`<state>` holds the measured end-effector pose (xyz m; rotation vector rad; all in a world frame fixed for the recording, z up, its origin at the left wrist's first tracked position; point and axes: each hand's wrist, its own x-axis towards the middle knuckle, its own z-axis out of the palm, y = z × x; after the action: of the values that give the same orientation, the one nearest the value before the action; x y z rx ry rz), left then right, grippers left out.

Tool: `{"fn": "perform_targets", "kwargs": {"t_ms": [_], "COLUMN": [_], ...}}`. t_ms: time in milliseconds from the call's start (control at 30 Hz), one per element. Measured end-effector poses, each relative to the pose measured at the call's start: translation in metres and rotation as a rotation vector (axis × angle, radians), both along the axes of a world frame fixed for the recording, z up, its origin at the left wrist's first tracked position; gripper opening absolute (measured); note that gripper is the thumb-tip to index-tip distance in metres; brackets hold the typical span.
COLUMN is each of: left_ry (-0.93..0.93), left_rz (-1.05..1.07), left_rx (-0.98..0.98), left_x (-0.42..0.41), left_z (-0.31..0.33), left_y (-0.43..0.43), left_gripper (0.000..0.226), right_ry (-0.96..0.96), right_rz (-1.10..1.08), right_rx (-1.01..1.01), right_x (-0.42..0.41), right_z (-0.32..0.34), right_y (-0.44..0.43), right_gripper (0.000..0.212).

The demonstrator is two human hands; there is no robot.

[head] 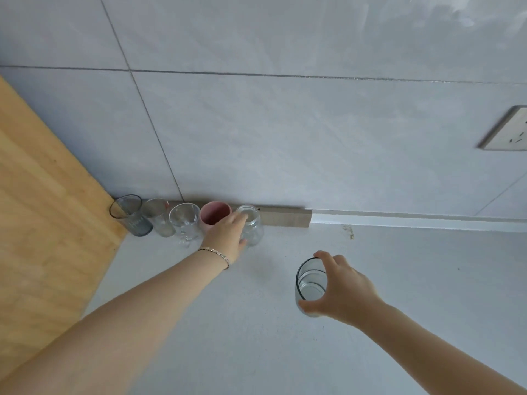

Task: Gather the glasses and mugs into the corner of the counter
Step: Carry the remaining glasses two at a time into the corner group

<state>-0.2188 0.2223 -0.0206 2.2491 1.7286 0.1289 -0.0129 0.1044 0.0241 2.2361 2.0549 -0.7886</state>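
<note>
Honestly fragile, slick stuff | left hand (228,232) wrapped round clear jar (252,226) mid-frame | right hand (339,289) pinching dark-rimmed tumbler (310,283) lower right | grab walls, not rims

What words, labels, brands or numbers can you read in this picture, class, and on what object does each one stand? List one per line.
No text can be read with certainty.
Dark tinted glass in the corner: pale marks low on its side, too blurred to read.
Wall socket: small dark marks, which may be only its slots; no legible lettering.
Pink mug and the other glasses: no lettering visible.
</note>
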Motion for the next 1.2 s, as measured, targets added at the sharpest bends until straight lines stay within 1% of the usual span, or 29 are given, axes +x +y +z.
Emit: {"fn": "perform_targets", "kwargs": {"t_ms": [67,100,167,233,300,367,500,600,667,733,867,1033,1100,1167,1200], "left_ry": [0.084,0.143,0.210,0.226,0.221,0.190,0.068,0.018,0.006,0.005,-0.030,-0.060,-0.071,-0.087,-0.096], "left_rz": [0.077,0.133,0.245,0.357,0.468,0.554,0.678,0.669,0.627,0.566,0.502,0.469,0.471,0.487,0.493], "left_rx": [-0.063,-0.116,-0.237,-0.333,-0.394,-0.421,-0.383,-0.377,-0.402,-0.434,-0.459,-0.485,-0.482,-0.489,-0.493], "left_x": [-0.013,-0.023,-0.048,-0.079,-0.111,-0.141,-0.191,-0.221,-0.236,-0.246,-0.256,-0.265,-0.269,-0.272,-0.273], "left_z": [0.002,0.002,0.000,-0.005,-0.010,-0.012,-0.017,-0.023,-0.029,-0.036,-0.047,-0.060,-0.063,-0.064,-0.064], "left_y": [-0.036,-0.052,-0.081,-0.105,-0.124,-0.138,-0.146,-0.143,-0.139,-0.135,-0.126,-0.120,-0.115,-0.111,-0.109], "left_gripper": [0.029,0.025,0.024,0.021,0.013,0.010,0.011,0.013,0.009,0.007,0.012,0.009,0.012,0.020,0.022], "right_ry": [0.014,0.018,0.026,0.053,0.079,0.084,0.122,0.166,0.182,0.196,0.212,0.187,0.221,0.311,0.371], "right_rz": [0.060,0.097,0.162,0.199,0.239,0.293,0.307,0.265,0.259,0.236,0.165,0.086,0.018,-0.101,-0.166], "right_rx": [-0.003,-0.005,-0.007,-0.010,-0.017,-0.034,-0.064,-0.067,-0.061,-0.044,-0.017,0.015,0.018,-0.065,-0.142], "right_x": [-0.005,-0.009,-0.021,-0.038,-0.059,-0.085,-0.149,-0.206,-0.246,-0.283,-0.340,-0.375,-0.380,-0.381,-0.380], "right_z": [0.005,0.007,0.009,0.008,0.007,0.005,-0.009,-0.021,-0.028,-0.035,-0.047,-0.063,-0.066,-0.070,-0.073], "right_y": [0.001,0.002,0.003,0.005,0.008,0.010,0.016,0.031,0.046,0.064,0.100,0.125,0.131,0.134,0.134], "right_gripper": [0.092,0.093,0.096,0.102,0.104,0.100,0.092,0.093,0.096,0.097,0.094,0.092,0.098,0.111,0.112]}}
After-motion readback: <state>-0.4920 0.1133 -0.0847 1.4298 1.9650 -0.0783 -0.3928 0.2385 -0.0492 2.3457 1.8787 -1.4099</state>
